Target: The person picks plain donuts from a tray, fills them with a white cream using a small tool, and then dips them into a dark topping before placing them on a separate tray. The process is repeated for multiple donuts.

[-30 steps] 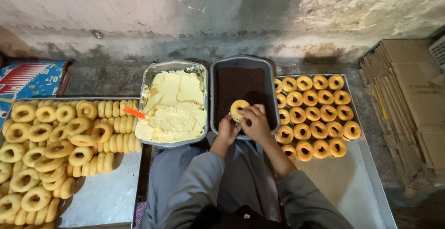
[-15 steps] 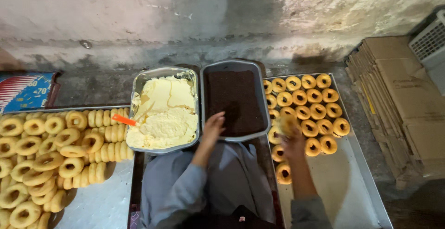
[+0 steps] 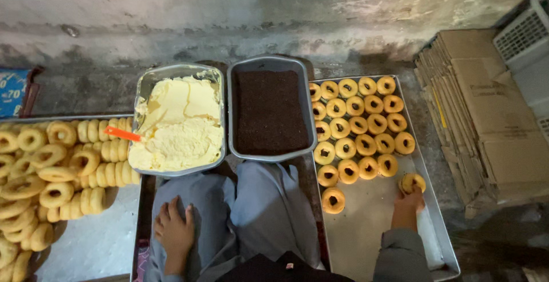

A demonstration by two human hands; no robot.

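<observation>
My right hand (image 3: pixel 408 201) is closed on a ring-shaped filled doughnut (image 3: pixel 413 181) and holds it down on the right metal tray (image 3: pixel 372 230), at the near end of the rows of finished doughnuts (image 3: pixel 357 125). My left hand (image 3: pixel 174 230) rests flat on my grey-trousered left knee, holding nothing. Straight ahead stand a metal pan of yellow cream (image 3: pixel 177 122) with an orange spatula (image 3: pixel 122 134) stuck in it, and a pan of dark brown sprinkles (image 3: pixel 269 110).
A tray at the left (image 3: pixel 97 242) carries several plain ring doughnuts (image 3: pixel 51 168), stacked and in rows. Flattened cardboard boxes (image 3: pixel 486 116) are piled at the right beside a white plastic crate (image 3: pixel 526 36). A rough concrete wall runs behind the pans.
My right hand carried the doughnut from the sprinkle pan across to the near right side of the right tray. My left hand drew back from the pan onto my knee.
</observation>
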